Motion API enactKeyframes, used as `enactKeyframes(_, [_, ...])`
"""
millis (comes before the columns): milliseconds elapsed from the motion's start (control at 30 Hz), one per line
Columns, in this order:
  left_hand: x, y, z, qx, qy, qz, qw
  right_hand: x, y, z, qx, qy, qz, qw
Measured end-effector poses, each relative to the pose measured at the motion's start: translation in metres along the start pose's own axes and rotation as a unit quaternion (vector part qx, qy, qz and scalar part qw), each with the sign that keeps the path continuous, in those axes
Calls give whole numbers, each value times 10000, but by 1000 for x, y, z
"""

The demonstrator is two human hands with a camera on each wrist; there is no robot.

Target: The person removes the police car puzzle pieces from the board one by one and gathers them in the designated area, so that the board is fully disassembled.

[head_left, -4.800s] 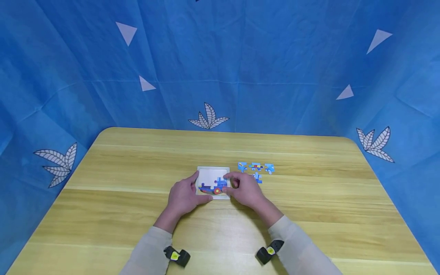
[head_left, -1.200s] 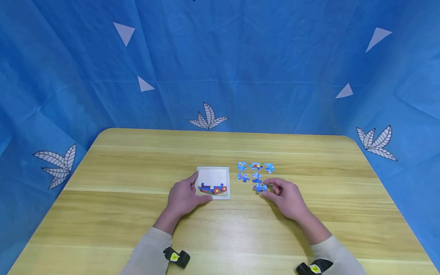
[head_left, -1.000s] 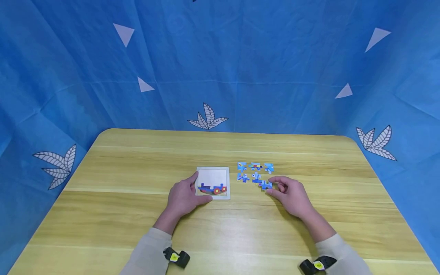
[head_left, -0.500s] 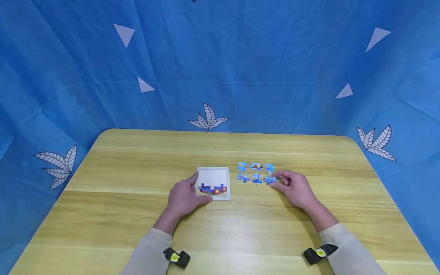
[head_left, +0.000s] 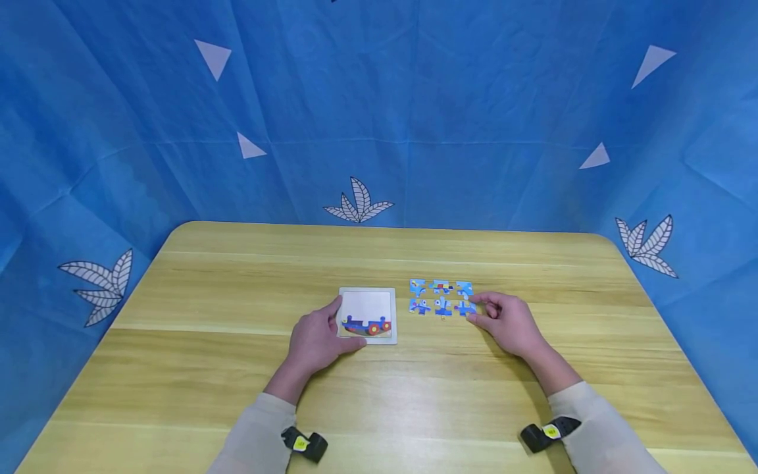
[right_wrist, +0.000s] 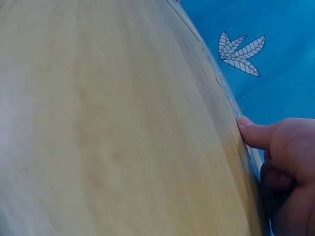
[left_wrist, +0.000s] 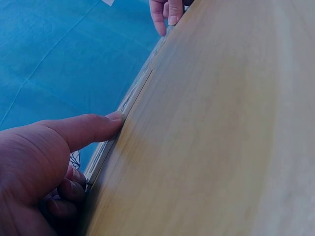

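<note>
On the table lies a jigsaw puzzle tray (head_left: 367, 289) with a pale rim. Its near part shows a blue and red vehicle picture; its far part is bare white. My left hand (head_left: 316, 339) grips the tray's left side, thumb along the near rim. To the right, several blue puzzle pieces (head_left: 442, 307) form two rows. At the right end of the near row, my right hand (head_left: 506, 322) pinches a puzzle piece (head_left: 464, 307) between thumb and index finger. The wrist views show both thumbs (left_wrist: 106, 127) (right_wrist: 253, 133) low at the table surface, with the work edge-on.
The wooden table (head_left: 379, 408) runs back to a blue cloth backdrop (head_left: 379, 99) printed with leaves and triangles. A far-row puzzle piece (head_left: 464, 288) lies just beyond my right fingertips. Black wrist cameras (head_left: 304, 443) sit on both sleeves.
My right hand has moved right from the tray with a puzzle piece, bringing it to the near row's end. The tray's upper pieces have come out. My left hand has stayed put.
</note>
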State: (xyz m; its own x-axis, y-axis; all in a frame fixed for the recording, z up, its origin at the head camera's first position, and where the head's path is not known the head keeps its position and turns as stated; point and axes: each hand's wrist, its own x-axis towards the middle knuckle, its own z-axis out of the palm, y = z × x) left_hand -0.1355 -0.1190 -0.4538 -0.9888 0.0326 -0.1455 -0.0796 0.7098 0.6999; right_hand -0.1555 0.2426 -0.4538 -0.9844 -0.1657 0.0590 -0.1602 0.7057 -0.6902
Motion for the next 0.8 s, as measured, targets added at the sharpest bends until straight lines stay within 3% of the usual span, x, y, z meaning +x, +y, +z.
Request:
enactKeyframes(467, [-3,0,-2,-43,20,65,10000,-10,-12,5,313,376,120,9987])
enactKeyframes(800, [-1,-4,-6,-472,-230,70,9986,-17,-28,25,842,562,-265,9945])
